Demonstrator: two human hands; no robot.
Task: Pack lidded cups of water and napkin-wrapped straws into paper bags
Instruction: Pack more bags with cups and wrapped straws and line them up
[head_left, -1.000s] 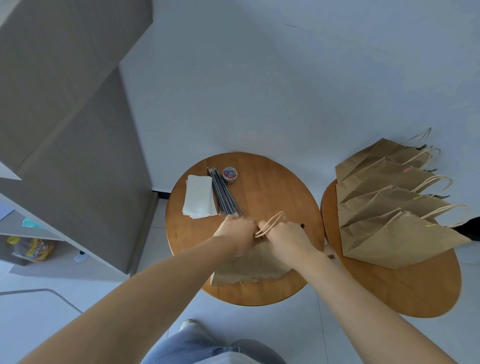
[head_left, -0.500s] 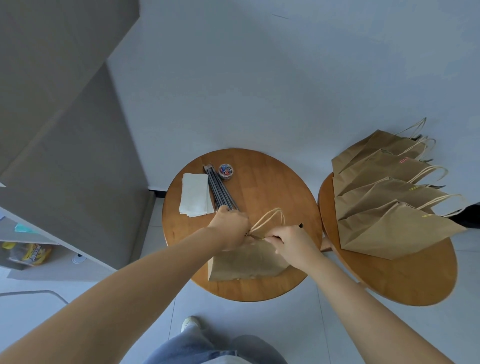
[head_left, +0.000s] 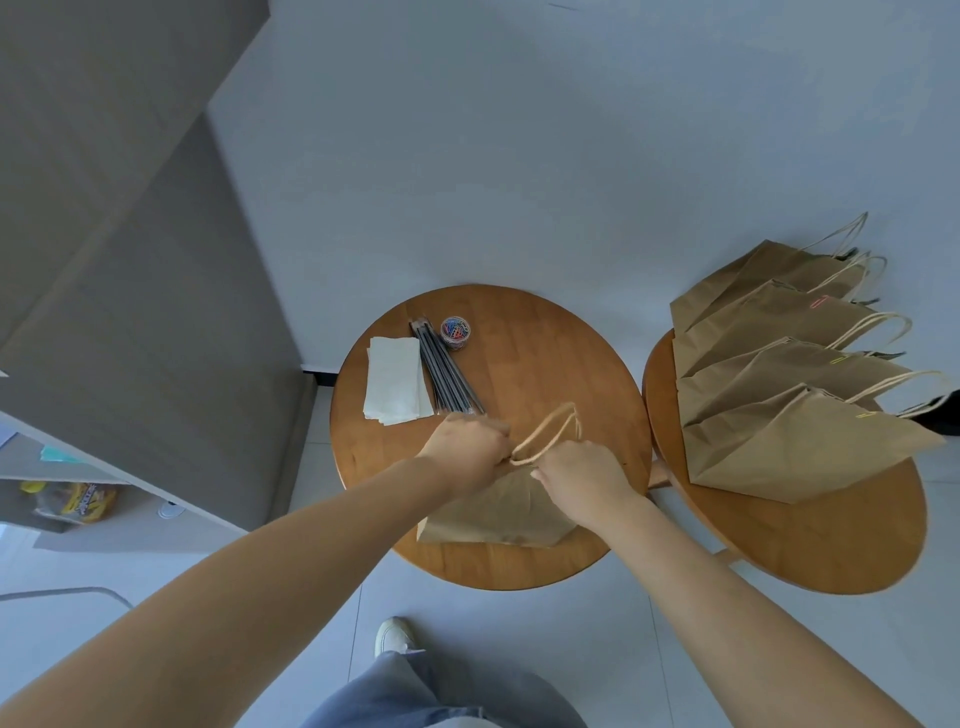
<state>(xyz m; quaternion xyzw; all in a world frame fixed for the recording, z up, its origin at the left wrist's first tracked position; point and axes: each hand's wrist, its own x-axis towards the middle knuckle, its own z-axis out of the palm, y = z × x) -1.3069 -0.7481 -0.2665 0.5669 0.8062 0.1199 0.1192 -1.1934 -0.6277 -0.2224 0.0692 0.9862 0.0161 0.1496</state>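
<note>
Both hands meet at the top of a brown paper bag (head_left: 493, 514) that lies flat on the near half of a round wooden table (head_left: 545, 353). The left hand (head_left: 467, 447) is curled into a loose fist over the bag's top edge on the left side and grips the paper there. The right hand (head_left: 582, 478) has its fingers bent over the same edge just beside it, and pinches the bag where its twisted-paper handles (head_left: 550, 431) begin. The handles loop up and away from the person, between the two hands. The bag's closed bottom points toward the person and reaches close to the table's near rim.

On the far left part of the table lies a stack of white napkins (head_left: 395, 379). Touching its right side is a bundle of dark straws (head_left: 447, 369), whose near end lies just beside the left hand. A small clear tub (head_left: 455, 331) of coloured clips stands at the far end of the straws.

To the right stands a second round table (head_left: 805, 545), which carries four more bags (head_left: 779, 447) lying on their sides and overlapping in a row, with their handles pointing right. A grey shelf unit (head_left: 130, 312) stands at the left against the white wall. On the pale floor below, one light shoe (head_left: 392, 635) shows.
</note>
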